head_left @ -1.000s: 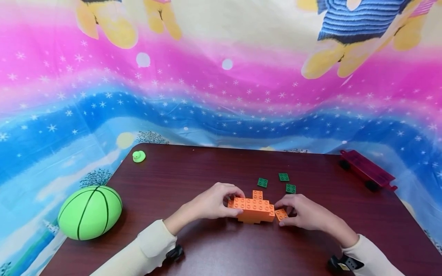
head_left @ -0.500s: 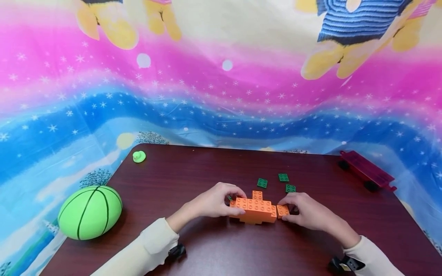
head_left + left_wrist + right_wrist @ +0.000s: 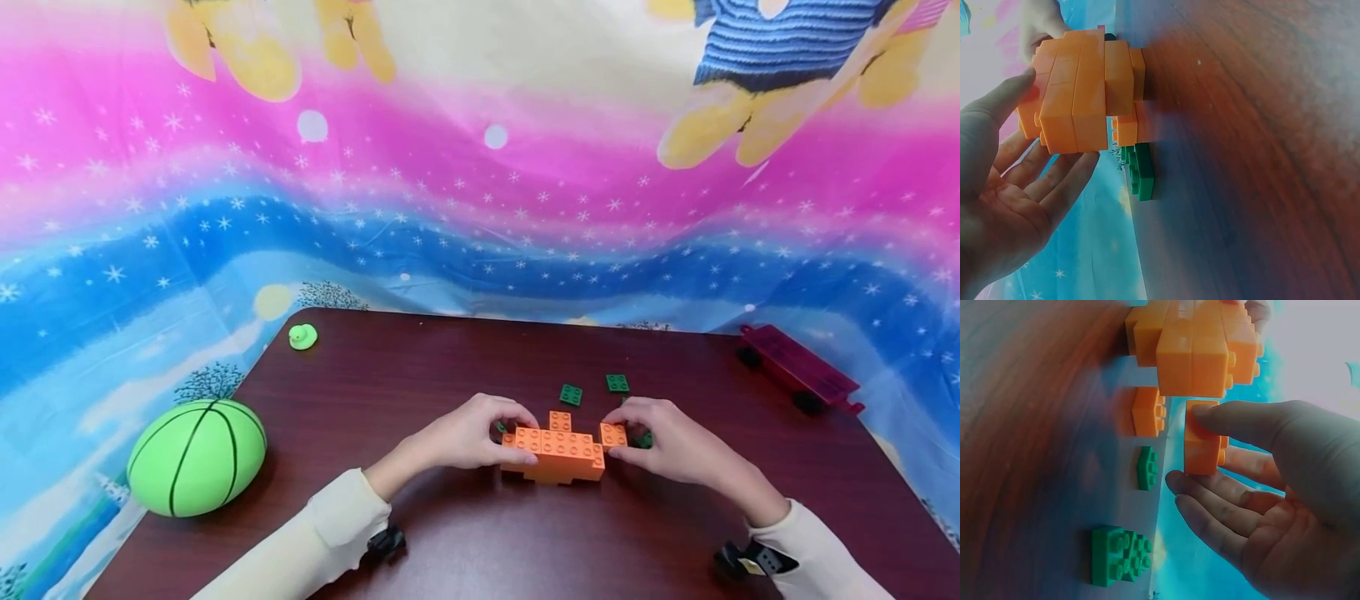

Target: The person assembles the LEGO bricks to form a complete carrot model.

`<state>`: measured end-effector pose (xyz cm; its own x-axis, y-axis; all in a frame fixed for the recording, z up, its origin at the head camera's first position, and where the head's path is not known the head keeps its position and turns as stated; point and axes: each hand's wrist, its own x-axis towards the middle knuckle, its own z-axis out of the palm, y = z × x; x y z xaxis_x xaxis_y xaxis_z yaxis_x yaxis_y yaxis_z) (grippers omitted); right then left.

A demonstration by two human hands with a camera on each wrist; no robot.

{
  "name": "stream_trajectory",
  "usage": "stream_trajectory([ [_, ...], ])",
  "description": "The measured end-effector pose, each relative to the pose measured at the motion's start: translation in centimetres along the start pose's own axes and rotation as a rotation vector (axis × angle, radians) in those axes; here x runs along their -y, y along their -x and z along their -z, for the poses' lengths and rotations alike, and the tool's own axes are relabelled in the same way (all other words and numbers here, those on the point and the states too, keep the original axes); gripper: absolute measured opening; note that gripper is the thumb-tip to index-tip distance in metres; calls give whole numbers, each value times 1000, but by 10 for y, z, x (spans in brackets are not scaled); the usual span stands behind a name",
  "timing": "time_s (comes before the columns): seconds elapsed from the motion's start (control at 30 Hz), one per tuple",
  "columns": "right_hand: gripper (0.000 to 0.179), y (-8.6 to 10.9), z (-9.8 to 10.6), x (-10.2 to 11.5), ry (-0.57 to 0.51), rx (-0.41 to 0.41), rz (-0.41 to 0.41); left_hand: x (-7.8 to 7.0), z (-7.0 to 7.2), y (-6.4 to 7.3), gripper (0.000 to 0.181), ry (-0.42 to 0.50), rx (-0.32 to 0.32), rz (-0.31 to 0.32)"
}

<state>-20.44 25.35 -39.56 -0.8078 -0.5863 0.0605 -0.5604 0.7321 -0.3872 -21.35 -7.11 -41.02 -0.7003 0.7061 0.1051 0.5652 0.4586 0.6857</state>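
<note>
My left hand [image 3: 476, 435] grips the left end of a built block of orange toy bricks [image 3: 566, 457], thumb on the near side and fingers behind. In the left wrist view the block [image 3: 1066, 94] is several layers thick, with a narrower part beneath. Between thumb and fingers, my right hand [image 3: 667, 442] pinches a small square orange brick [image 3: 613, 434], studs up. That brick [image 3: 1200, 453] is close beside the block's right end in the right wrist view. Just behind the block lies another orange brick [image 3: 559, 419].
Two green bricks [image 3: 571, 394] [image 3: 617, 383] lie beyond the block. Another green brick [image 3: 645, 439] is partly hidden by my right hand, and one shows behind my left fingers. A green ball [image 3: 197, 458], a small green duck [image 3: 303, 337] and a red toy skateboard [image 3: 801, 367] stand farther out.
My right hand has moved the small orange brick away from me, along the block's right end, and turned it straighter. The block and my left hand have shifted slightly right.
</note>
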Motion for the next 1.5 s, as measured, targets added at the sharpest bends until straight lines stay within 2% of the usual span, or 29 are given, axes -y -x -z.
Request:
stream_trajectory([
  [0.2,32,1,-3,-2,-19,21,-4,4,0,-8,33,54,42,-4],
  [0.3,31,1,-3,-3,-22,24,-11,12,2,-18,30,96,63,14],
  [0.37,31,1,-4,-3,-22,25,-15,18,3,-26,30,78,78,28],
  [0.5,31,2,-6,-5,-29,34,-19,31,4,-45,30,4,191,36],
  [0.6,32,3,-9,-7,-26,47,-27,35,3,-55,41,-11,310,26],
  [0.67,32,4,-11,-9,-26,60,-32,36,2,-58,46,-23,361,28],
  [0.87,32,4,-13,-10,-33,76,-31,33,1,-66,48,-13,395,100],
  [1.0,33,3,-13,-12,-27,66,-29,30,-1,-79,50,-42,433,84],
  [1.1,33,3,-13,-12,-31,71,-26,29,-3,-85,45,-113,423,56],
  [1.2,32,4,-13,-13,-36,70,-30,29,-3,-88,38,-162,371,60],
  [1.3,32,4,-13,-14,-35,66,-19,30,-1,-87,32,-222,327,84],
  [1.37,32,4,-12,-14,-33,67,-17,31,1,-85,28,-294,299,101],
  [1.5,32,2,-9,-13,-26,57,-8,34,12,-78,21,-390,209,151],
])
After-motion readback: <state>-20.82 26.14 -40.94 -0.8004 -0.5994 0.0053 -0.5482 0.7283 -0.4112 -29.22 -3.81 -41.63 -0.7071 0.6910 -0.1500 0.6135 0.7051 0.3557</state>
